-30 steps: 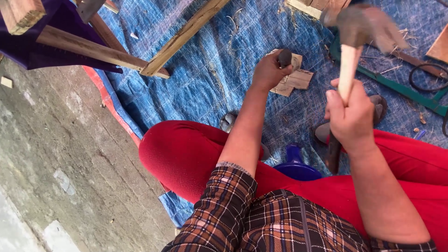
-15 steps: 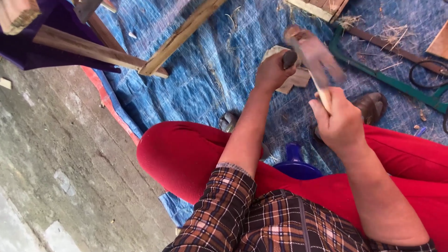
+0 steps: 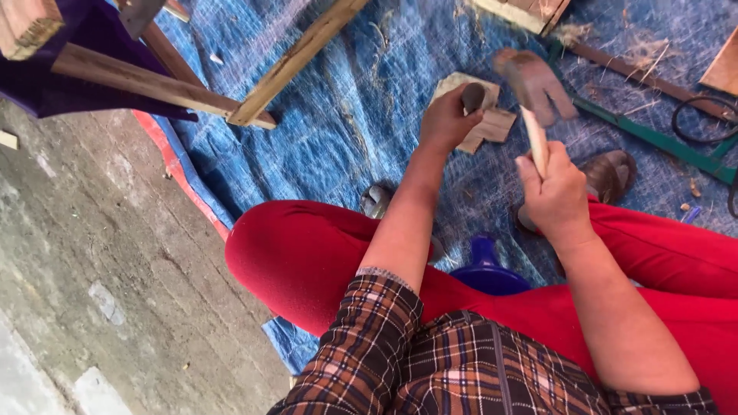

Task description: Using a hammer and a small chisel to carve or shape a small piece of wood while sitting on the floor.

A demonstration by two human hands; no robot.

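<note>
The right hand [image 3: 555, 192] is clamped low on the pale wooden handle of a hammer [image 3: 534, 84], whose claw head is blurred just above and to the right of the work. The left hand [image 3: 450, 117] is closed around a short dark cylindrical tool [image 3: 473, 97], perhaps a punch or chisel, held upright on a small wooden piece [image 3: 492, 123] that lies on the blue tarp [image 3: 330, 131]. To land the blow well, the head should probably meet the top of the dark tool squarely, with the left fingers kept below its struck end, and the tool pressed firmly so the wood does not skid on the woven sheet. The wooden piece looks flat, light brown and made of overlapping angular bits, part of it hidden under the left hand. Around it lie loose fibres and shavings, a green metal bar [image 3: 653, 138] to the right, and timber strips [image 3: 300, 58] farther up. The person sits in red trousers [image 3: 307, 261] beside a concrete floor [image 3: 92, 269].
</note>
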